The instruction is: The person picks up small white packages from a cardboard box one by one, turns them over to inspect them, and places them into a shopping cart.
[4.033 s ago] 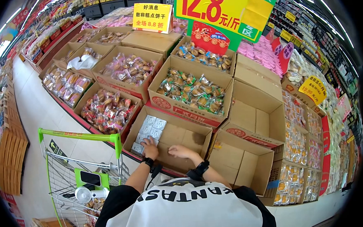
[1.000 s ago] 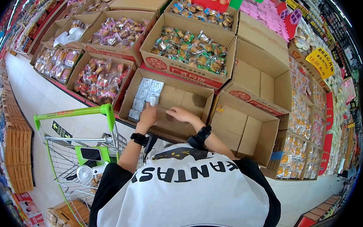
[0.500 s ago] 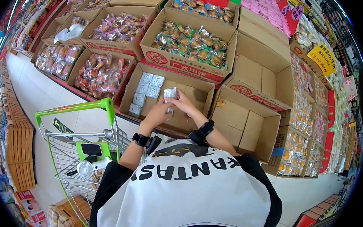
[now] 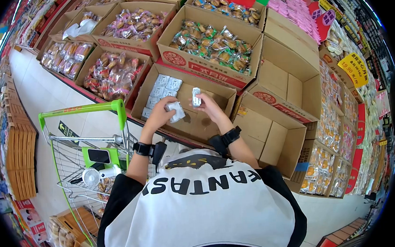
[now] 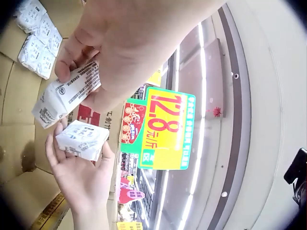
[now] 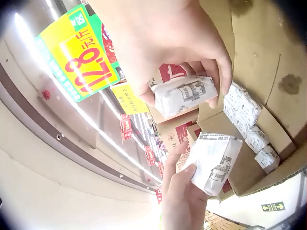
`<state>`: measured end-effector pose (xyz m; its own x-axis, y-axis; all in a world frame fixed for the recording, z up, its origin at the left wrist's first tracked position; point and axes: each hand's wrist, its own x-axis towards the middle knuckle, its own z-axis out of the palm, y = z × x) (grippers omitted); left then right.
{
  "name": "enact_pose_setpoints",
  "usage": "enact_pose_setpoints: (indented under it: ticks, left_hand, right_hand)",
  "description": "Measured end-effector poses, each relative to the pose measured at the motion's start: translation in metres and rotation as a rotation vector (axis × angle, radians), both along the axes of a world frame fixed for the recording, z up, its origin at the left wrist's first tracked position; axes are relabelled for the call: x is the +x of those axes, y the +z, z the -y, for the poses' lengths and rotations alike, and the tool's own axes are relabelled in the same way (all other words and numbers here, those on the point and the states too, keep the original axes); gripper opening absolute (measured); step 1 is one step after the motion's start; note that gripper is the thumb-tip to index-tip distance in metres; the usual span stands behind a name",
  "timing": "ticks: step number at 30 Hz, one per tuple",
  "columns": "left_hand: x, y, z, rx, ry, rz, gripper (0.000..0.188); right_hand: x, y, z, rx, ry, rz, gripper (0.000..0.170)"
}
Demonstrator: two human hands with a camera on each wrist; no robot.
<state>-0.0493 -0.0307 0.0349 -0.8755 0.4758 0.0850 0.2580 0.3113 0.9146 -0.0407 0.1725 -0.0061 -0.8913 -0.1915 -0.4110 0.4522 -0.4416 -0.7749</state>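
In the head view, my left hand grips a white paper-wrapped packet over an open cardboard box. To its right, my right hand pinches another white packet, turned on edge. Dark print covers one side of the left-hand packet in the left wrist view. The right-hand packet sits between thumb and fingers in the right wrist view. The two packets are apart. More white packets lie in rows along the left side of the box.
A box of green-and-clear wrapped pastries stands behind. Red-wrapped pastries fill the box on the left. Two bare cardboard boxes sit right, the nearer box beside mine. A shopping cart with a green handle stands at my left.
Earlier, my left hand was at the packet rows while the right held nothing. Half a second ago both hands met at white packets mid-box; now they are apart, each holding one.
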Motion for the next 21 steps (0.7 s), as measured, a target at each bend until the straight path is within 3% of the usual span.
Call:
enact_pose_setpoints:
  ticks: [4, 6, 10, 16, 18, 21]
  left_hand:
    - [-0.001, 0.018, -0.005, -0.104, 0.107, 0.079, 0.033]
    - [-0.001, 0.019, -0.011, -0.165, 0.114, -0.061, 0.034]
    - [0.001, 0.019, -0.015, -0.216, 0.164, -0.042, 0.036]
    - [0.005, 0.020, -0.017, -0.052, 0.195, -0.062, 0.032]
    - [0.009, 0.025, -0.019, 0.409, 0.192, 0.283, 0.028]
    - [0.011, 0.026, -0.016, 0.500, 0.150, 0.246, 0.027]
  right_hand:
    - [0.004, -0.002, 0.014, 0.107, 0.203, -0.027, 0.045]
    - [0.006, -0.002, 0.021, 0.142, 0.256, -0.044, 0.046]
    - [0.007, -0.001, 0.027, -0.031, 0.281, -0.039, 0.047]
    - [0.010, 0.010, 0.029, -0.343, 0.250, 0.034, 0.042]
    - [0.011, 0.013, 0.030, -0.453, 0.232, 0.061, 0.041]
    - [0.012, 0.015, 0.029, -0.627, 0.220, 0.058, 0.041]
